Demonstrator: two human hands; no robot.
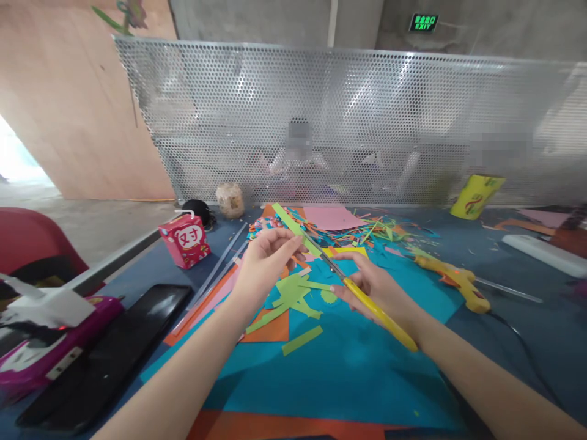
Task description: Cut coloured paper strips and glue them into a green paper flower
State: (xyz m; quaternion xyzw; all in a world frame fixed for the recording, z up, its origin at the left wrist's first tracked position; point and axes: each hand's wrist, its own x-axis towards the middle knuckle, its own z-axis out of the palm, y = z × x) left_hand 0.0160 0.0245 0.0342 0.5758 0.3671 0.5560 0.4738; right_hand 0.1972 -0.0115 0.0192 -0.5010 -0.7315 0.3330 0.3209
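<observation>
My left hand (277,253) pinches a light green paper strip (287,219) that slants up and to the left. In my right hand (371,282) is a pair of scissors with yellow handles (380,313). Their metal blades meet the strip just right of my left fingertips; whether they cut into it I cannot tell. Beneath both hands lie light green paper scraps (291,290), on top of orange paper (270,330) and a large blue sheet (321,379). One loose green strip (302,340) rests on the blue sheet nearer to me.
A red drink box (184,241), a black phone (105,360) and a purple power strip (59,342) are at left. A yellow glue gun (454,278) with a cord lies at right, near a yellow can (477,197). Behind stands a perforated metal screen (257,104).
</observation>
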